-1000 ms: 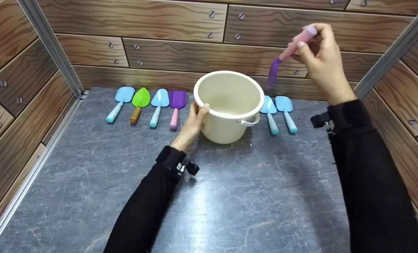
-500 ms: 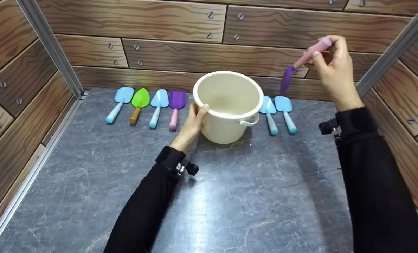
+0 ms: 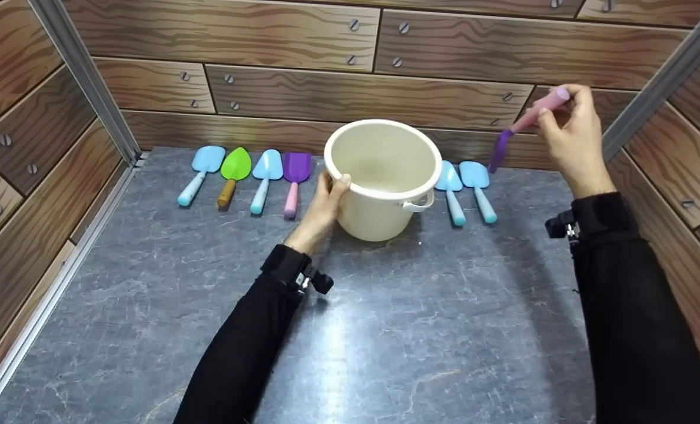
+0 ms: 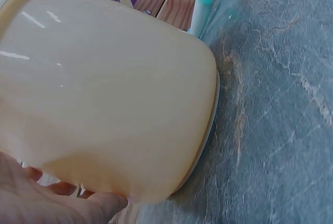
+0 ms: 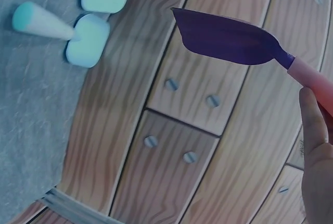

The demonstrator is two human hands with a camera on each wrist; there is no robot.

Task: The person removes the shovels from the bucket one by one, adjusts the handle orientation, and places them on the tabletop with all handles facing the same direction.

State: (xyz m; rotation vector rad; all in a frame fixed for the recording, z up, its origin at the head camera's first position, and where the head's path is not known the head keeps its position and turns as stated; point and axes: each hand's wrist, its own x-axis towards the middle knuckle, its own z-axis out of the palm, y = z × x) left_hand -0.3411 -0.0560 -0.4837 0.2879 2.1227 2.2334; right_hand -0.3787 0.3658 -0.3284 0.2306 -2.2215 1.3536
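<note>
My right hand [image 3: 578, 138] pinches the pink handle of a toy shovel [image 3: 541, 110] in the air to the right of the bucket. Its purple blade [image 5: 229, 39] points downward in the head view and shows whole in the right wrist view. A cream plastic bucket [image 3: 373, 215] stands upright on the table with its inside facing me; the floor of it shows bare. My left hand [image 3: 321, 206] holds the bucket's left side, thumb at the rim. In the left wrist view, curled fingers [image 4: 104, 203] lie against the bucket wall [image 4: 119, 88].
Left of the bucket lie a blue shovel [image 3: 208, 159], a green trowel [image 3: 236, 164], a blue trowel [image 3: 268, 165] and a purple shovel [image 3: 297, 168]. To its right lie a blue trowel [image 3: 454, 203] and a blue shovel [image 3: 475, 175]. Wood-patterned walls [image 3: 291, 35] enclose the grey tabletop [image 3: 414, 330].
My right hand has moved right and lower with the purple-bladed shovel in its grip. The left hand and the bucket have stayed in place.
</note>
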